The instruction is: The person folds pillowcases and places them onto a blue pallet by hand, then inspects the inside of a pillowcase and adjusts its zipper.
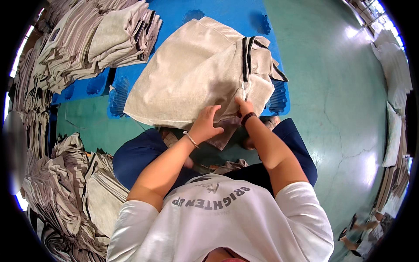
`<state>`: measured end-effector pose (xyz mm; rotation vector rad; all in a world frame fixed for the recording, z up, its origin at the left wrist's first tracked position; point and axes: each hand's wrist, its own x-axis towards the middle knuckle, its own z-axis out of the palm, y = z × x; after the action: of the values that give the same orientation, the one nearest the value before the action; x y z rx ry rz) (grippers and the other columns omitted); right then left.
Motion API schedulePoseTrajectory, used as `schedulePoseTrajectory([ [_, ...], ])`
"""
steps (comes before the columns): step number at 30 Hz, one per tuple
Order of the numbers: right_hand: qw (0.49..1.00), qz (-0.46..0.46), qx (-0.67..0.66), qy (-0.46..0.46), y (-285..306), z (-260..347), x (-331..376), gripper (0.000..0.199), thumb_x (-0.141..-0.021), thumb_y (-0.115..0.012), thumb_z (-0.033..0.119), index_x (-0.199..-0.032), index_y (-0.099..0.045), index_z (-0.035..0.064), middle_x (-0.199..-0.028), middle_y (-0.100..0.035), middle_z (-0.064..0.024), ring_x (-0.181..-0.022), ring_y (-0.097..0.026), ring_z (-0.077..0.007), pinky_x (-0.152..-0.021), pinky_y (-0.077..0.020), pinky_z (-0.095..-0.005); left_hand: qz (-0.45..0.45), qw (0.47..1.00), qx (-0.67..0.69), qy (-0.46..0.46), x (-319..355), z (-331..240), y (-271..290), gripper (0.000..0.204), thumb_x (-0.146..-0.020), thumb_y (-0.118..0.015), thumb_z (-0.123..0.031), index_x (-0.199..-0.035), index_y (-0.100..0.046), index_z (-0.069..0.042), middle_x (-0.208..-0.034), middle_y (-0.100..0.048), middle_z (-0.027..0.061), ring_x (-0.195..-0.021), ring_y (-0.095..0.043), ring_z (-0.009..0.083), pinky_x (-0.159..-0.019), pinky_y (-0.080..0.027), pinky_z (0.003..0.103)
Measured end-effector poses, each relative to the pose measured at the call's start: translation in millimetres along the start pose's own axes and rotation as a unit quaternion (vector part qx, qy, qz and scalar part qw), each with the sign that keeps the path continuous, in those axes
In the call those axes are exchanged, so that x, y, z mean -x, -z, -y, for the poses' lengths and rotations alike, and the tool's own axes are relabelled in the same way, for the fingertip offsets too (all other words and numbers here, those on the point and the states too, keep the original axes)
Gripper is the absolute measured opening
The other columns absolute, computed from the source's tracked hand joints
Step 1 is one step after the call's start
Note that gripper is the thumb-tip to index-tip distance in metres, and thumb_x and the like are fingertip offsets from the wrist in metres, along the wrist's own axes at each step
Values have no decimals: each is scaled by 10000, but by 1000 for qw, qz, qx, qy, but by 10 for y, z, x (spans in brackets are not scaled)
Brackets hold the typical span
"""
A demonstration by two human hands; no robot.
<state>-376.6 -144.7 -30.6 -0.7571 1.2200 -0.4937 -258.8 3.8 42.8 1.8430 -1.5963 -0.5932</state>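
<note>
A large beige cloth bag (179, 74) with black-striped straps lies on a blue plastic pallet (170, 8) in front of me. Its straps (247, 59) and a folded-over part are on the right side. My right hand (244, 108), with a dark beaded bracelet, pinches the cloth near the bag's lower right edge. My left hand (206, 124) is at the near edge, its thumb and fingers apart and no cloth visibly gripped. A corner of fabric (221, 136) hangs down between the hands. The left fingertips touch or nearly touch the bag; I cannot tell which.
Tall stacks of folded beige cloth bags (122, 32) stand on blue pallets at the far left. A loose heap of similar cloth (61, 174) lies at the near left. Green floor (331, 87) stretches along the right, with white bundles (390, 70) at its far side.
</note>
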Motion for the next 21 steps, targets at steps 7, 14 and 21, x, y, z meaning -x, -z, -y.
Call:
schedulePoseTrajectory([
  [7, 985, 0, -175, 9, -383, 74, 498, 213, -700, -618, 265, -797, -480, 134, -561, -413, 14, -377, -341, -106, -365, -303, -246, -86, 996, -3, -30, -159, 56, -189, 527, -675, -577, -75, -1165, -384, -70, -1063, -477, 151, -1006, -450, 298, -854, -372, 346],
  [14, 970, -83, -230, -16, -64, 16, 206, 225, -727, -578, 284, -837, -479, 115, -592, -413, 6, -407, -354, -102, -402, -345, -258, -83, 959, 209, 170, -328, 102, -37, 240, -803, -472, -125, -1000, -535, -3, -723, -562, 69, -666, -512, 125, -642, -414, 245],
  [21, 974, 8, -208, 84, -468, -3, 799, 127, -715, -544, 120, -830, -511, 77, -716, -527, -15, -582, -490, -103, -473, -393, -233, -227, 893, 363, 138, -503, -102, 258, 314, -842, -428, -218, -1066, -508, -13, -915, -543, 64, -815, -487, 130, -738, -385, 257],
])
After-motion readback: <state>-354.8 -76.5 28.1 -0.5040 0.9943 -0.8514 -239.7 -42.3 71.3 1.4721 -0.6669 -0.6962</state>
